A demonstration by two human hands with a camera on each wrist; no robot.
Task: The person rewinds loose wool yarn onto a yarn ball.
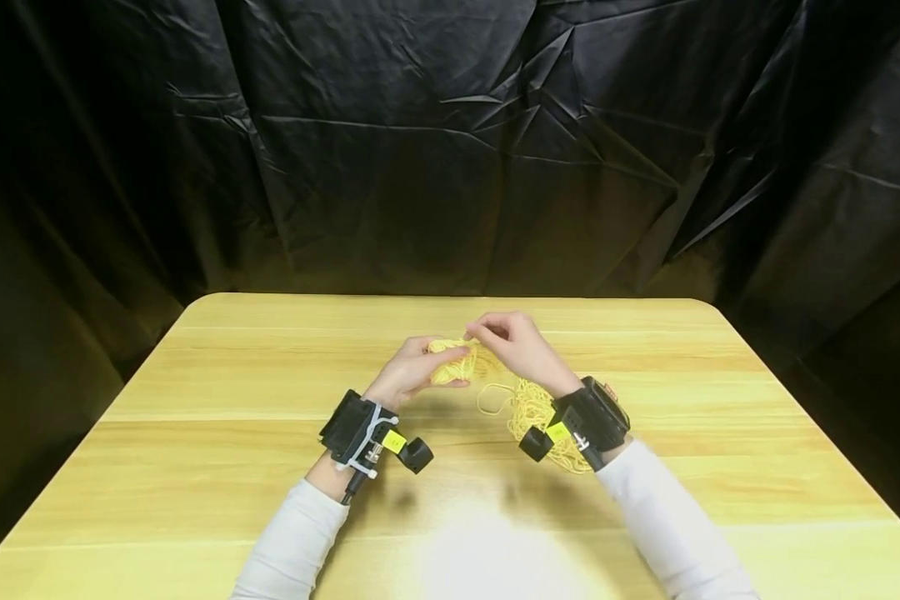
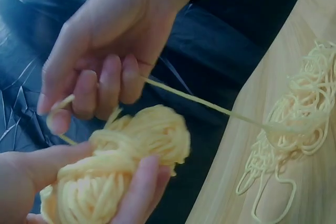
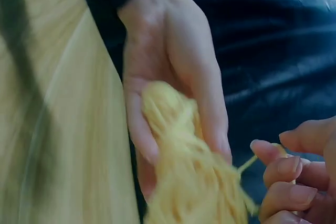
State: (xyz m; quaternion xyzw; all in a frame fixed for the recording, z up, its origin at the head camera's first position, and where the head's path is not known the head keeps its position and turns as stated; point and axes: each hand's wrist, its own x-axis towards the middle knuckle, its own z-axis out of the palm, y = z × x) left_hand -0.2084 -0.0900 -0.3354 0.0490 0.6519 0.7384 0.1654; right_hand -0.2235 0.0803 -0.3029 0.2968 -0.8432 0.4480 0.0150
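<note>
A wound bundle of yellow yarn (image 1: 450,369) sits in my left hand (image 1: 412,367), which grips it between thumb and fingers above the table. In the left wrist view the bundle (image 2: 152,135) looks pinched in at its middle, with a fuller lobe on each side. Close beside it, my right hand (image 1: 521,346) pinches a strand of yarn (image 2: 199,99) between thumb and forefinger, its other fingers curled over the strand. That strand runs from the bundle through the right hand and down to a loose yarn heap (image 2: 302,103) on the table.
The loose heap (image 1: 532,408) lies on the wooden table (image 1: 232,467), partly hidden under my right wrist, with a loop spreading left. Black sheeting (image 1: 390,208) hangs behind the table's far edge. Both wrists carry strapped-on cameras (image 1: 417,455).
</note>
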